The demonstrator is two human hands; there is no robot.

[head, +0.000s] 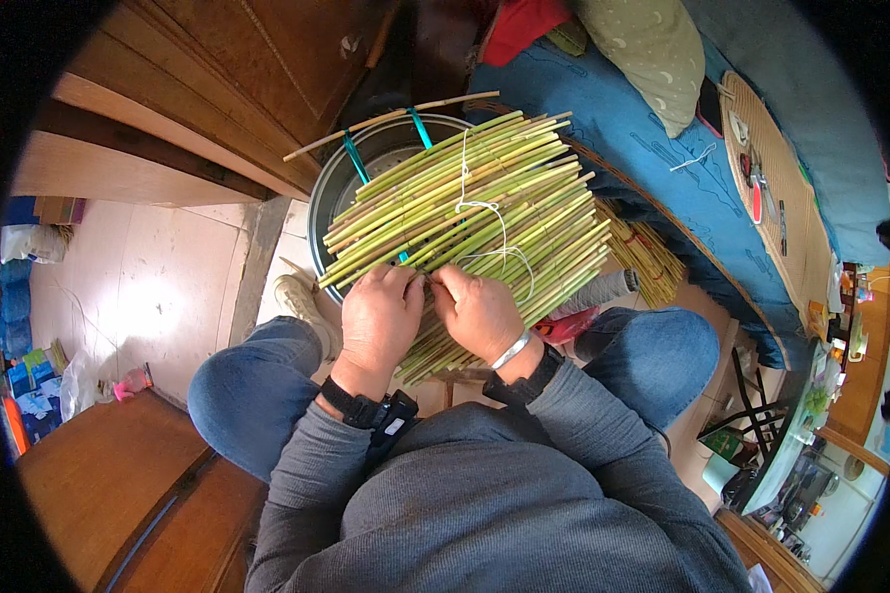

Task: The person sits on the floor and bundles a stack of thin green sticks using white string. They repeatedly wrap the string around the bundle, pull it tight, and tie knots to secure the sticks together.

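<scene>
A mat of yellow-green reed-like stalks [475, 193], bound side by side with thin thread, lies across a round metal basin [316, 215] between my knees. My left hand [380, 319] and my right hand [480, 307] meet at the mat's near part, with thumbs and fingers pinched close together among the stalks. Whatever fine strand is between the fingertips is too small to make out. White string [504, 230] trails loosely over the stalks. Teal straps [356, 157] run from a thin stick [386, 122] beyond the mat down into the basin.
At the right are a grey thread cone [597, 290] and a bundle of dry stalks [645, 256]. A blue-covered bed or couch [623, 133] holds a cushion [649, 59] and red-handled scissors [758, 196]. Wooden furniture [215, 81] rises at upper left.
</scene>
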